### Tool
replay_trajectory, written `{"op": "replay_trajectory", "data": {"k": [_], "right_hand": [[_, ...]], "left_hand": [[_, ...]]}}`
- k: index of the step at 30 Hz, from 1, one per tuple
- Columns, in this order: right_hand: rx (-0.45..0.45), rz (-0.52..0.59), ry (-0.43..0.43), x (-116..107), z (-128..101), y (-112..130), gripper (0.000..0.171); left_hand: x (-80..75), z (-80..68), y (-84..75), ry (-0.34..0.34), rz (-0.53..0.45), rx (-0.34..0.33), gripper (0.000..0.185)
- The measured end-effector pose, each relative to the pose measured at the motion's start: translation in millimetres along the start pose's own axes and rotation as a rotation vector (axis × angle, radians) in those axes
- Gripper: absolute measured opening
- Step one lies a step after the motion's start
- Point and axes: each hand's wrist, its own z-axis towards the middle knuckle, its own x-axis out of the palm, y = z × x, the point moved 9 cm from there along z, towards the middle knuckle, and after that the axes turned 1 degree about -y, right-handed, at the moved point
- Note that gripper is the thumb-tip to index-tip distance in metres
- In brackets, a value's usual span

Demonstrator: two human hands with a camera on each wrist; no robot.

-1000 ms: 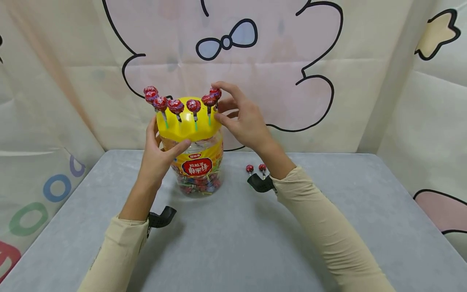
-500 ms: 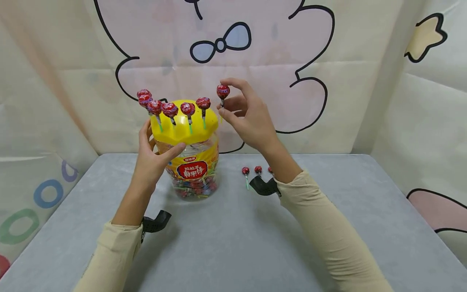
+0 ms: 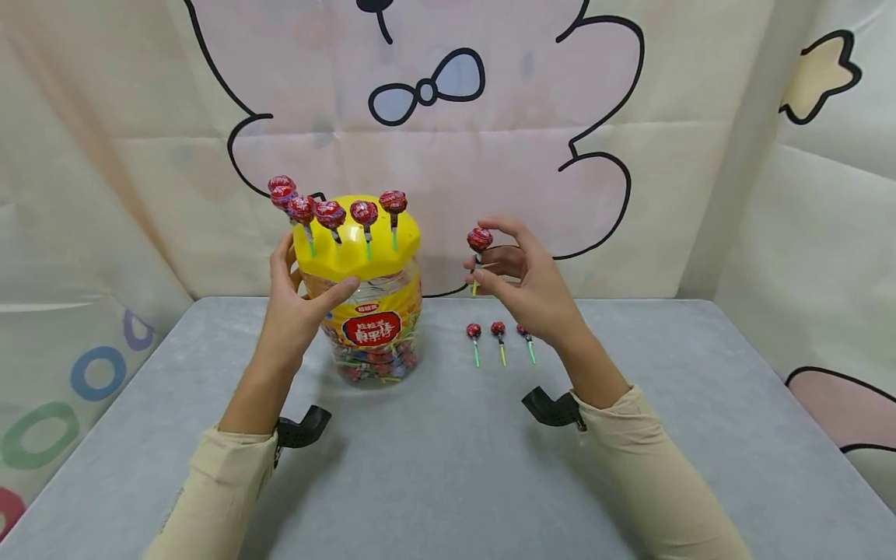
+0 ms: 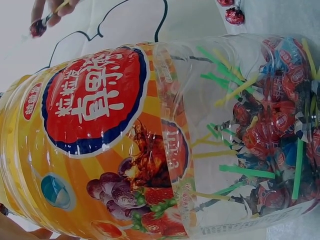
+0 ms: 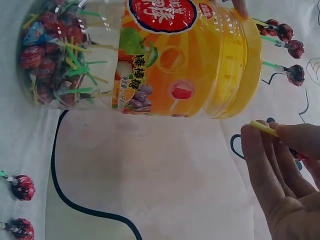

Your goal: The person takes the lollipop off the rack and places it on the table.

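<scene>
Left hand: the left hand [image 3: 297,311] wraps the jar [image 3: 371,319] just under its yellow lid [image 3: 357,249]; thumb across the front, fingers curled round the far side; a steadying grip.
Right hand: the right hand [image 3: 532,284] is up off the table [image 3: 448,467], to the right of the jar and well apart from it; thumb and fingers pinch the stick of one red lollipop [image 3: 479,239]; the wrapped head stands upright above the fingertips; the right wrist view shows the yellow stick end poking out past the fingers [image 5: 272,165].
On the table: three loose lollipops [image 3: 499,336] lie in a row just below and beyond the right hand; sticks pointing back toward the person.
Jar: part full of wrapped lollipops; clear plastic with an orange label; it stands between the two hands, nearer the left.
Lid: six lollipops [image 3: 332,208] stand planted in holes round the top, all on the left-hand side and front.
Handling: the held lollipop looks very light; thin stick, likely to bend or twist if pinched at the tip; the crinkly wrapper probably slides, so the stick close under the head seems the surest hold.
Backdrop: a cartoon-printed cloth [image 3: 630,101] hangs behind everything.
</scene>
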Motion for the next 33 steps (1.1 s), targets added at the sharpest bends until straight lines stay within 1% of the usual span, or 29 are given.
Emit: {"op": "replay_trajectory", "data": {"k": [4, 9, 14, 22, 29, 33], "right_hand": [[0.019, 0.046, 0.019, -4.4, -9.8, -5.2, 0.06], [0.045, 0.078, 0.02, -9.0, -17.8, -12.6, 0.059], [0.072, 0.05, 0.016, -18.2, -24.8, -21.0, 0.058], [0.089, -0.046, -0.003, -39.5, -33.2, -32.1, 0.057], [0.126, -0.056, 0.038, -42.3, -31.9, -38.3, 0.056], [0.15, -0.09, 0.053, -49.1, -30.4, -43.6, 0.058]], "left_hand": [[1.9, -0.2, 1.3, 0.003, 0.003, -0.009, 0.1], [2.5, -1.7, 1.3, 0.005, 0.007, -0.01, 0.1], [4.4, -1.9, 1.4, 0.012, 0.007, -0.006, 0.1], [5.4, 1.2, 0.1, 0.019, 0.011, 0.0, 0.1], [1.9, 0.9, 0.7, 0.014, 0.01, -0.019, 0.1], [0.6, 0.4, 0.7, 0.007, 0.012, -0.019, 0.1]]}}
